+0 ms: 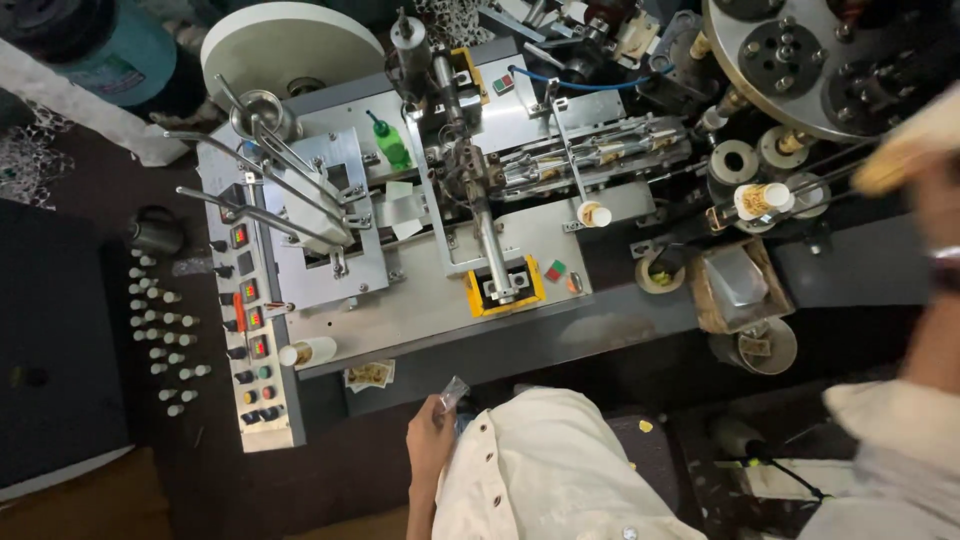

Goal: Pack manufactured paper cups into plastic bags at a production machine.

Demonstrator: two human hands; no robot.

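Cream shirt [540,470] with small pale buttons [497,497]. Dark band [945,270] round the blurred right wrist, above a loose, pale sleeve [880,410].

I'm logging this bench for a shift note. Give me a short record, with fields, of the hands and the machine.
Left hand: holds a small clear wrapper below the machine's front edge.
Right hand: blurred at the right edge; grip unclear.
Machine: grey metal, with a yellow bracket at the front.
Panel: buttons down the left side.
Vials: small, white, in rows left of the panel.
Bottle: green, on the machine.
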